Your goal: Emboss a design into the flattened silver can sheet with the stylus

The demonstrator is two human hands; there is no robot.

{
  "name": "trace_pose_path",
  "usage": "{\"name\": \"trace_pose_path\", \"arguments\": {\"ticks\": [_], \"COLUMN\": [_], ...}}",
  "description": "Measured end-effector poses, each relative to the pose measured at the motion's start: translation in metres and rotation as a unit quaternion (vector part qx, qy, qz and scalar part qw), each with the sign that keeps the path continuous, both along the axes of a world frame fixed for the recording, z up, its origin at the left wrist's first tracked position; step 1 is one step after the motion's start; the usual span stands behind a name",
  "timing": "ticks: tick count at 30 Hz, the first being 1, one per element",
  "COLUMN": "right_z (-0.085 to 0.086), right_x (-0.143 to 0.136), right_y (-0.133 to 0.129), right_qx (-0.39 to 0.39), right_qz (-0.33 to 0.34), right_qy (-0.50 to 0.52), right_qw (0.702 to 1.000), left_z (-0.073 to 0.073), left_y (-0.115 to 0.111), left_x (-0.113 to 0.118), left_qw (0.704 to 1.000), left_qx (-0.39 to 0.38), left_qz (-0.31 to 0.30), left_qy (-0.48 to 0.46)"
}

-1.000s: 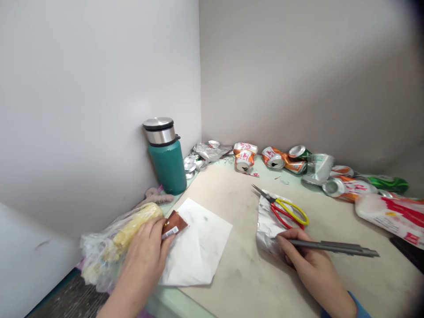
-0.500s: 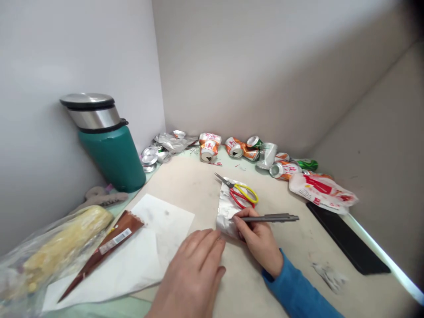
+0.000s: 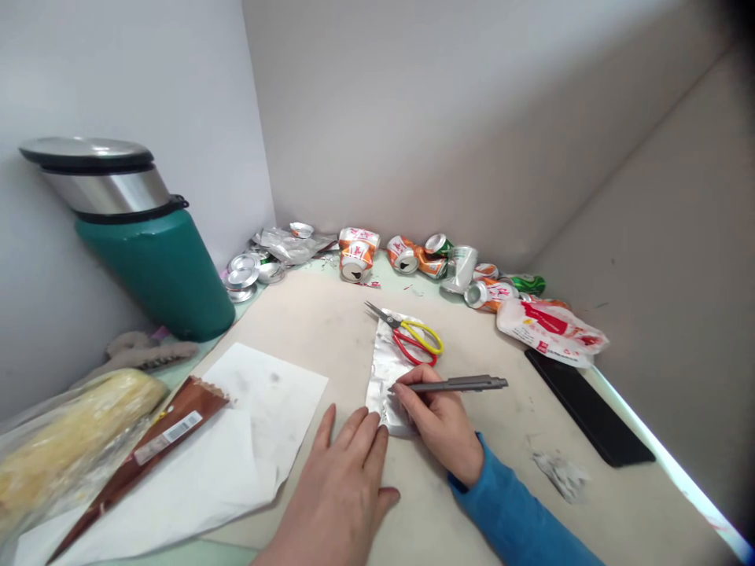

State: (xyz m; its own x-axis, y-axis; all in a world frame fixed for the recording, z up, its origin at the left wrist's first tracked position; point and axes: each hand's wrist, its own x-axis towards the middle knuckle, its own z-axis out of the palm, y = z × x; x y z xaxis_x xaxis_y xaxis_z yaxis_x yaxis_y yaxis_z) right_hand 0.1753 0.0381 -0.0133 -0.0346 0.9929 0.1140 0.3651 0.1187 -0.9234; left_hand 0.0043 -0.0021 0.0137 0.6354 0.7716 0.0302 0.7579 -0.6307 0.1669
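My right hand is closed round a dark grey pen, its tip on a sheet of silvery metal. The sheet lies flat on the beige work surface and looks wrinkled. My left hand rests flat with fingers spread, its fingertips at the near left edge of the sheet. Scissors with one yellow and one red handle lie across the sheet's far part, blades pointing away to the left.
Crushed cans line the back wall. A teal bottle stands at left, near white paper, a brown cone-shaped wrapper and a plastic-wrapped yellow item. To the right lie a black phone, a red-and-white packet and a crumpled scrap.
The view has shifted, so most things sit further left. My left hand's fingers have spread apart, and more of the sheet's near part shows between my hands. The pen stays in my right hand.
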Motion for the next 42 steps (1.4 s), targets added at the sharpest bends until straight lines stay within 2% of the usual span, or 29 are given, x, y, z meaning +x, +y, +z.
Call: {"name": "trace_pose_path", "arguments": {"ticks": [5,11,18,30,42], "right_z": [0.003,0.006,0.005,0.004,0.007], "right_x": [-0.001,-0.002,-0.002,-0.002,-0.003], "right_y": [-0.004,-0.008,-0.003,-0.003,-0.003], "right_qx": [0.010,0.081,0.029,0.041,0.040], "right_qz": [0.001,-0.014,0.003,0.013,0.021], "right_qy": [0.010,-0.004,-0.056,-0.104,-0.118], "right_qw": [1.000,0.997,0.998,0.994,0.992], "left_z": [0.004,0.005,0.000,-0.009,-0.004], "left_y": [0.000,-0.001,-0.001,-0.004,-0.005], "left_x": [0.000,-0.002,0.001,0.000,0.000], "left_qw": [1.000,1.000,1.000,0.997,0.997], "left_qx": [-0.003,0.003,0.006,0.050,0.020], "left_qz": [0.025,0.030,0.031,0.043,0.057], "left_qy": [0.006,0.000,-0.001,-0.043,-0.049]}}
